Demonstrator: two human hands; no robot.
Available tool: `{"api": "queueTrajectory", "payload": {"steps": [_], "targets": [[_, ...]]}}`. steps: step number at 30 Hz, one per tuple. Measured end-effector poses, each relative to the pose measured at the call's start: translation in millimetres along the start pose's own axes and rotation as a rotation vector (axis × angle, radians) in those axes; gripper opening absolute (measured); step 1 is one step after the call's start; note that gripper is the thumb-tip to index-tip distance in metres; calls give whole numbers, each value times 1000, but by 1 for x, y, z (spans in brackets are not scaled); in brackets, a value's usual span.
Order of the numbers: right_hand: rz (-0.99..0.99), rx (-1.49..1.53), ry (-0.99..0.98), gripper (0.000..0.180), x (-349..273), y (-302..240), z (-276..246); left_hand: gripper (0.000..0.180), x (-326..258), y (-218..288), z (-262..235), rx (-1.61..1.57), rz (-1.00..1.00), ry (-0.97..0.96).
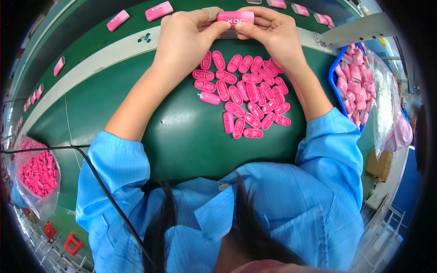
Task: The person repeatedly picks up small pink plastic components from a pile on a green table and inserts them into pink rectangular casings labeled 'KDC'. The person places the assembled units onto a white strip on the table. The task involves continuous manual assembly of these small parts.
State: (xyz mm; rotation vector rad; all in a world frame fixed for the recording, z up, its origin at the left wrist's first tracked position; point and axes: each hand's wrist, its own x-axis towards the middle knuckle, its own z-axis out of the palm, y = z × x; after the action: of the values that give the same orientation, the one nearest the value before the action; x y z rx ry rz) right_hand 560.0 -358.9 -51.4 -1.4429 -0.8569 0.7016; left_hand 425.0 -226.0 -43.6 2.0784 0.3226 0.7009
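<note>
Both hands meet at the top centre over one pink oblong plastic case [235, 19] with white lettering. My left hand [184, 38] grips its left end, thumb on the near side; a bandage wraps one fingertip. My right hand [273, 32] pinches its right end. Below the hands, on the green work surface [182, 132], lies a spread of several small pink oval caps [248, 91], mostly hollow side up. One cap [209, 97] lies on its side at the left of the spread.
A green conveyor belt [91, 41] runs along the far side carrying several finished pink cases [158, 11]. A blue bin [353, 82] of pink cases stands at right. A clear bag of pink caps [38, 175] sits at left. A black cable [91, 168] crosses my left sleeve.
</note>
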Motion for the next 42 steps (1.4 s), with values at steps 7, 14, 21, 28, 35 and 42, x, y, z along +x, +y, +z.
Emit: {"api": "queueTrajectory", "payload": {"steps": [7, 14, 21, 28, 35, 42], "targets": [[-67, 176, 37, 17, 29, 0, 15, 58, 12, 6, -13, 151, -44, -167], [-40, -521, 84, 22, 89, -1, 23, 36, -10, 11, -42, 521, -19, -157], [-282, -1129, 58, 21, 99, 12, -29, 19, -29, 4, -14, 378, 62, -214], [-207, -563, 109, 15, 49, -9, -7, 26, -9, -6, 8, 633, 176, -154], [-32, -353, 16, 25, 21, -5, -5, 25, 0, 5, 7, 641, 128, -232], [14, 149, -135, 19, 14, -9, -4, 33, 7, -4, -8, 113, -319, -195]]}}
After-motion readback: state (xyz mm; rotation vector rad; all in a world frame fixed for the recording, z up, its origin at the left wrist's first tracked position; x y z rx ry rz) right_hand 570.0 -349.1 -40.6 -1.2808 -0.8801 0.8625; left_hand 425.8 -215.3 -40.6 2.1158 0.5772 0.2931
